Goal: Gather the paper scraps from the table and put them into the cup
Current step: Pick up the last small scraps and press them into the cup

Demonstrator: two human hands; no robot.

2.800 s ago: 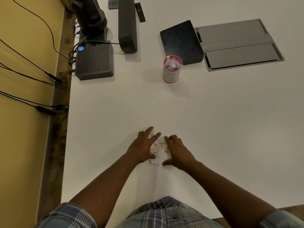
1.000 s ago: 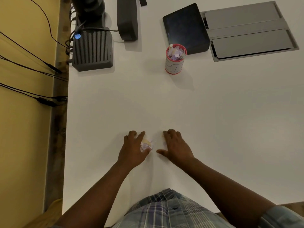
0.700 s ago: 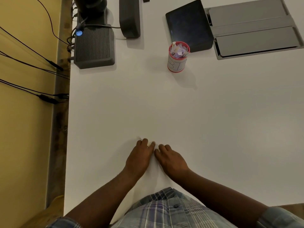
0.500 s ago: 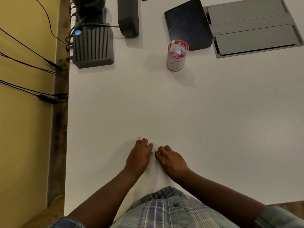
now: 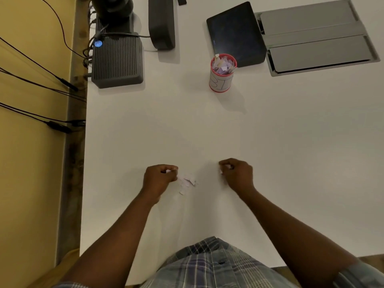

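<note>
A: Where do the hands sit?

B: Both are low on the white surface (image 5: 270,152), set apart from each other. The left hand (image 5: 159,178) has its fingers curled in, and a sliver of white paper shows at the fingertips, so it pinches a scrap. The right hand (image 5: 236,173) is curled the same way, with a bit of white paper showing between thumb and fingers.

A: And the loose paper?

B: A small cluster of paper scraps (image 5: 187,181) lies flat on the surface between the two hands, just beside the left hand and clearly apart from the right.

A: The cup?

B: The cup (image 5: 222,80) stands upright farther up the surface, well apart from the hands. It has a red rim and base and a white band with blue marks, and it is filled to the top with scraps.

A: Anything around it?

B: A dark tablet (image 5: 234,32) lies just behind the cup, beside a grey metal panel (image 5: 318,38). A ribbed dark box (image 5: 117,61) with a blue light sits at the left edge, where cables (image 5: 41,86) run along the yellow wall (image 5: 31,183).
</note>
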